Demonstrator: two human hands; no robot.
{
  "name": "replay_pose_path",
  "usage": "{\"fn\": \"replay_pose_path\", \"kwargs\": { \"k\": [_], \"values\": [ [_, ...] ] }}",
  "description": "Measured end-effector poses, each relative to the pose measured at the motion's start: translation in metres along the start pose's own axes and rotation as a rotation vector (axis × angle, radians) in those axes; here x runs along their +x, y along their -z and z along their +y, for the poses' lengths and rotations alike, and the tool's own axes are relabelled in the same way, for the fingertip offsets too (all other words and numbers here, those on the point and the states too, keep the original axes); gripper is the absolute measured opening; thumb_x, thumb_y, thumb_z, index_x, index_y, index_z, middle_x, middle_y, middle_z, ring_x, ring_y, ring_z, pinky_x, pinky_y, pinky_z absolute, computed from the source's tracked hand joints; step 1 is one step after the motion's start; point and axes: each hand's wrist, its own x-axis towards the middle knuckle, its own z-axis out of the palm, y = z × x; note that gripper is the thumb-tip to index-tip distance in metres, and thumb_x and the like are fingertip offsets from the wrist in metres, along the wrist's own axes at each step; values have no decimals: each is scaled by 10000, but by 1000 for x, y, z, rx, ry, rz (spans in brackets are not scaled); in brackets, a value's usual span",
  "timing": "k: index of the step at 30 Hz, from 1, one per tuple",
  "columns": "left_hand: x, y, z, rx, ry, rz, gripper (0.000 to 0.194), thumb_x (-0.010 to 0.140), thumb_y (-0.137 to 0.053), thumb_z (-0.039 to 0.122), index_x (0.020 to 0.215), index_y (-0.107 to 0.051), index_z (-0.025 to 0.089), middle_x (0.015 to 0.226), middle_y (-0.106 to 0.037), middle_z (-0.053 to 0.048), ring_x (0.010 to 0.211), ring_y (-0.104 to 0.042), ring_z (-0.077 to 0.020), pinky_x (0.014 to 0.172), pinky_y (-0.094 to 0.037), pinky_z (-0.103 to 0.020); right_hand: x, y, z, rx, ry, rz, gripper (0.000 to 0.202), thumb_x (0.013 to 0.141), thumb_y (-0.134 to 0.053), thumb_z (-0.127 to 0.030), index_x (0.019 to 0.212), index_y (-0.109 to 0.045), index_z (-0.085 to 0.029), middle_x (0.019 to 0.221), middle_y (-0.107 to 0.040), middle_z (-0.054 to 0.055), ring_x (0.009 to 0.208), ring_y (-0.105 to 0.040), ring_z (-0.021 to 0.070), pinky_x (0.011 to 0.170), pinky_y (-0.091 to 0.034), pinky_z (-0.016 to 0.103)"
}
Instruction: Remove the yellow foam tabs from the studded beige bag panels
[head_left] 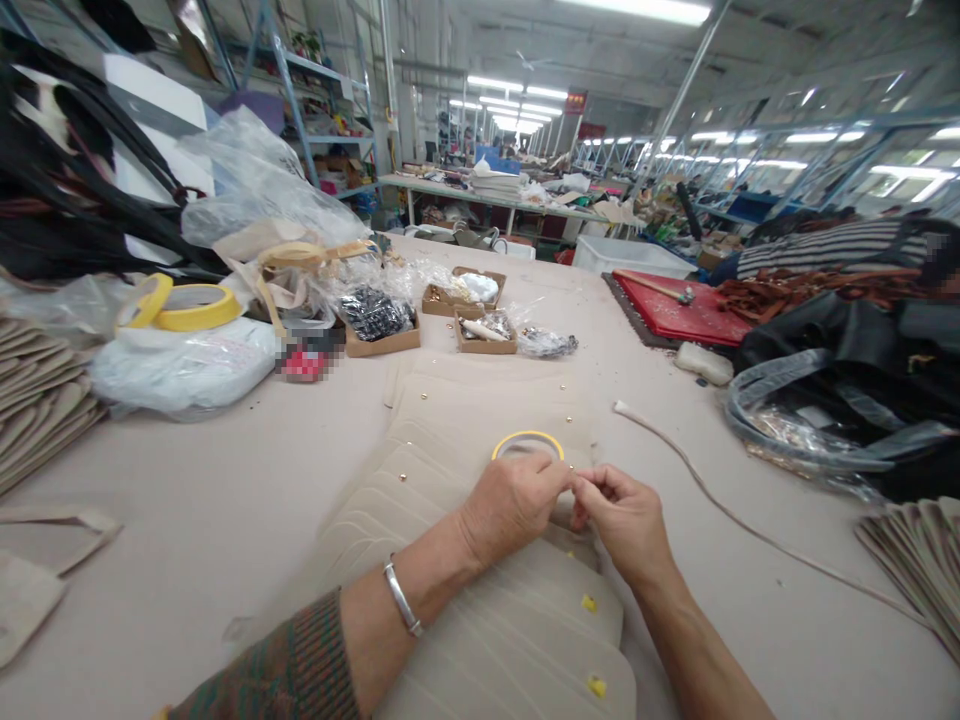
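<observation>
A left hand (517, 500) and right hand (622, 525) meet over smooth beige panels (480, 640), fanned down the middle of a pale worktop (300, 460); each grip is pinched nearly closed, though whether anything sits inside is too small to tell. Work appears partway along: square yellow patches (589, 603) mark the near panels' right side, while bare gold studs (403, 477) dot the far ones, suggesting more remains. The panels look thin and flexible, their rounded edges overlapping like scales. A yellow-rimmed ring of tape (527, 436) lies just beyond the left hand; farther off stand 3 shallow cardboard trays (384, 346) holding plastic-wrapped parts.
</observation>
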Motion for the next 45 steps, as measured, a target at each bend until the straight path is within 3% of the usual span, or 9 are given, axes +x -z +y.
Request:
{"fn": "replay_pose_path", "kwargs": {
  "k": [3, 7, 11, 20, 25, 28, 33, 37, 45],
  "values": [
    [-1, -5, 2, 56, 9, -2, 208, 983, -346, 221, 880, -525, 192, 794, -578, -17, 695, -543, -156, 589, -412, -262, 15, 11, 12, 120, -158, 45, 297, 629, -739, -446, 668, -650, -166, 494, -597, -21, 403, -542, 123, 419, -441, 233],
    [0, -11, 1, 184, 71, -175, 104, 955, -435, 181, 919, -531, 198, 833, -588, -23, 772, -567, -190, 595, -437, -279, 27, 21, 26, 101, -220, -21, 382, 596, -775, -484, 739, -689, -141, 554, -633, 0, 442, -560, 112, 453, -469, 225],
    [2, -11, 2, 206, 69, -285, 77, 935, -470, 165, 964, -535, 197, 885, -587, -39, 837, -563, -214, 608, -461, -284, 29, 17, 30, -23, -149, -64, 390, 664, -721, -514, 771, -700, -140, 561, -622, -2, 456, -545, 107, 468, -461, 224],
    [4, -10, 2, 162, 53, -304, 115, 944, -431, 147, 987, -533, 179, 889, -584, -41, 835, -556, -215, 641, -487, -305, 34, 2, 23, -514, 150, -13, 277, 785, -551, -413, 764, -712, -188, 689, -711, 46, 615, -627, 183, 617, -465, 281],
    [3, -5, 3, 179, 76, -345, 135, 945, -411, 141, 986, -534, 181, 936, -577, -54, 857, -552, -217, 657, -484, -302, 32, 8, 29, -463, 35, 15, 396, 771, -586, -462, 1043, -645, -180, 531, -628, -27, 482, -591, 176, 521, -457, 278],
    [2, -5, 2, 195, 96, -333, 148, 944, -406, 141, 1000, -534, 190, 940, -568, -60, 870, -546, -223, 660, -482, -302, 26, 14, 35, -366, -17, -18, 359, 795, -562, -502, 911, -672, -181, 582, -664, 6, 509, -612, 180, 504, -473, 275],
    [3, -6, 3, 189, 98, -348, 178, 934, -396, 118, 1026, -532, 185, 927, -572, -64, 860, -548, -236, 664, -487, -324, 22, 7, 33, -545, 199, 21, 272, 827, -540, -409, 812, -732, -218, 822, -754, 49, 748, -686, 212, 712, -487, 304],
    [4, -5, 2, 167, 77, -348, 174, 923, -418, 105, 1028, -536, 179, 929, -586, -56, 855, -550, -221, 666, -488, -309, 27, -3, 28, -677, 262, 36, 268, 851, -507, -357, 821, -731, -215, 828, -748, 47, 744, -679, 204, 704, -460, 299],
    [10, 2, -22, 224, 312, -207, 175, 927, -410, 87, 977, -564, 155, 937, -636, -91, 920, -561, -248, 687, -498, -323, 20, 19, 18, -694, 319, -312, 237, 858, -517, -319, 804, -721, -212, 778, -717, 17, 717, -641, 176, 678, -434, 276]
  ]
}}
